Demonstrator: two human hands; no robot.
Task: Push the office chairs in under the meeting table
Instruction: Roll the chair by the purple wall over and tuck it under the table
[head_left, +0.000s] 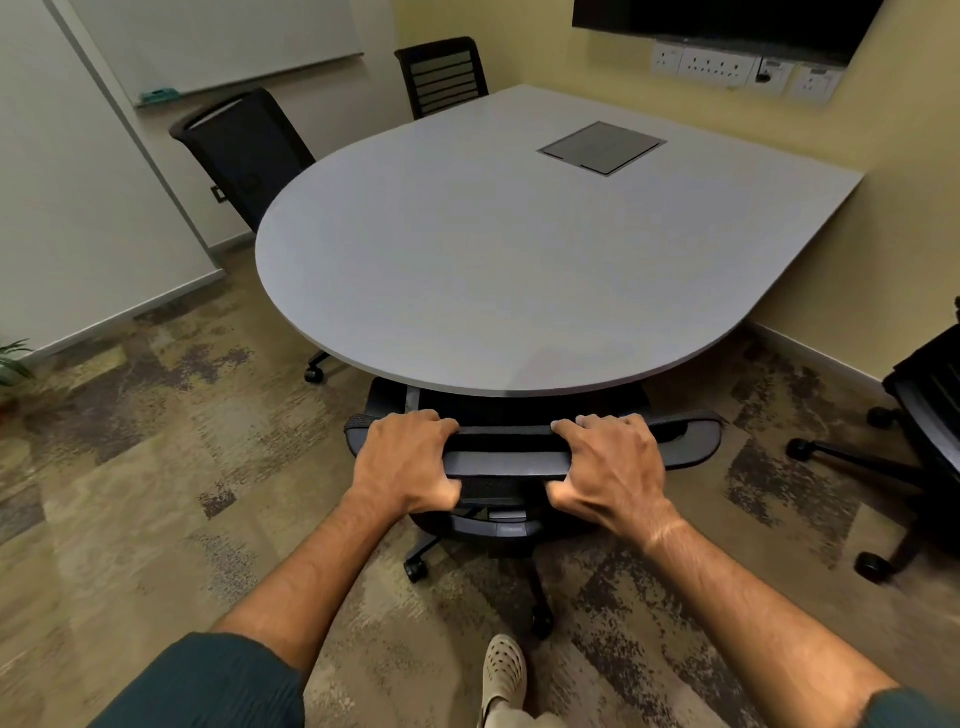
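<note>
A black office chair (506, 460) stands right in front of me, its seat tucked under the rounded near edge of the grey meeting table (467, 270). My left hand (408, 460) grips the top of its backrest on the left side. My right hand (610, 467) grips the same top edge on the right. Two more black chairs stand at the table's left side, one nearer (244, 153) and one at the far end (441, 75), both close against the edge. A further black chair (919, 441) stands away from the table at the right.
A cable box lid (602, 148) is set into the tabletop. A whiteboard (208, 41) hangs on the left wall, a dark screen (727, 21) and sockets (743, 70) on the far wall. A plant (13, 364) shows at the left. My shoe (504, 670) rests on patterned carpet.
</note>
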